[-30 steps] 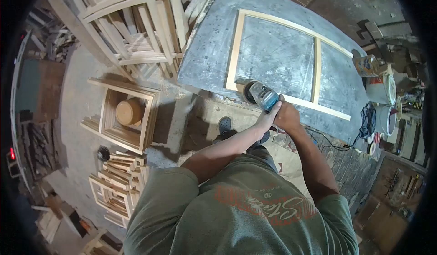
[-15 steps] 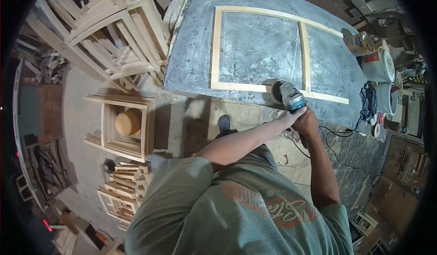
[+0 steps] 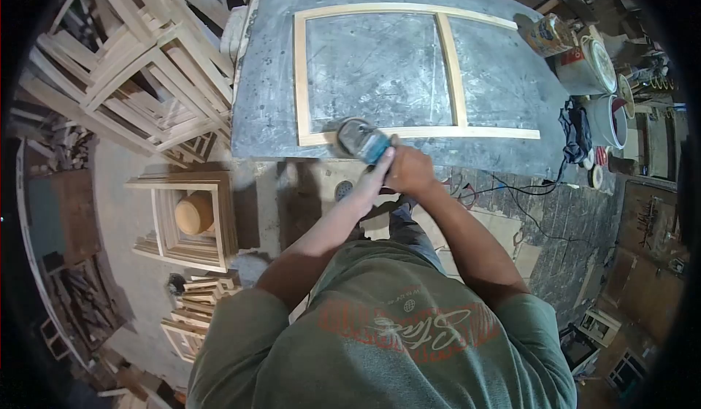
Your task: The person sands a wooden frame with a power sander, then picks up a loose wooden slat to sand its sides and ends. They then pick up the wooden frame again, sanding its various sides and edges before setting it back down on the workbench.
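A light wooden frame (image 3: 301,80) with one crossbar lies flat on the grey worktable (image 3: 252,102). Over the left part of its near rail is a teal and grey power sander (image 3: 363,142), its round disc at the rail near the left corner. My left hand (image 3: 374,181) is closed on the sander's body from the left side. Close against it, my right hand (image 3: 410,170) is wrapped round the tool's rear end. The exact contact between disc and wood is blurred.
Stacked wooden frames (image 3: 157,55) lean left of the table. More frames (image 3: 223,219) stand on the floor around a round wooden object (image 3: 193,213). Buckets (image 3: 588,70), a jar (image 3: 549,35) and a dark cloth (image 3: 575,132) line the right end. A cable (image 3: 526,215) trails across the floor.
Both hands have moved left along the near rail with the sander, from beside the crossbar toward the left corner. The camera view has shifted as well.
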`<act>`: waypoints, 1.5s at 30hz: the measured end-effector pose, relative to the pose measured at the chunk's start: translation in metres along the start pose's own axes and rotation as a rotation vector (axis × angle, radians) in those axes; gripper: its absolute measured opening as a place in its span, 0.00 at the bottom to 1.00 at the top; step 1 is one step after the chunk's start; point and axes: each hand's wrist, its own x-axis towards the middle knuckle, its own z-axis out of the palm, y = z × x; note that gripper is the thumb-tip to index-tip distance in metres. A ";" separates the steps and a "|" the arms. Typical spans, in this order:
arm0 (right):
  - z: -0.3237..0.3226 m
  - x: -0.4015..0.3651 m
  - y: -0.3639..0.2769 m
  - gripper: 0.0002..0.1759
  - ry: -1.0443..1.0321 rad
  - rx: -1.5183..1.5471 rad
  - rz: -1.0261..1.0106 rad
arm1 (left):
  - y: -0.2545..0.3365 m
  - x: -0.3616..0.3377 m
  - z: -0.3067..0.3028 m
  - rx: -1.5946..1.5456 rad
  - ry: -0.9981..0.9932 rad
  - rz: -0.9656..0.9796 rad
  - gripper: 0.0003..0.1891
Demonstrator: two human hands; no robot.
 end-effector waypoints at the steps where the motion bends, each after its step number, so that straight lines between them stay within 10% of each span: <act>1: -0.009 -0.007 0.017 0.30 0.002 -0.006 0.023 | -0.001 0.007 0.022 0.009 -0.025 0.017 0.47; 36: -0.133 -0.125 0.380 0.29 0.385 0.201 0.528 | -0.106 0.203 0.374 0.643 -0.425 -0.137 0.47; 45: -0.122 -0.102 0.328 0.32 0.219 0.186 0.305 | -0.105 0.183 0.313 0.434 -0.254 -0.007 0.41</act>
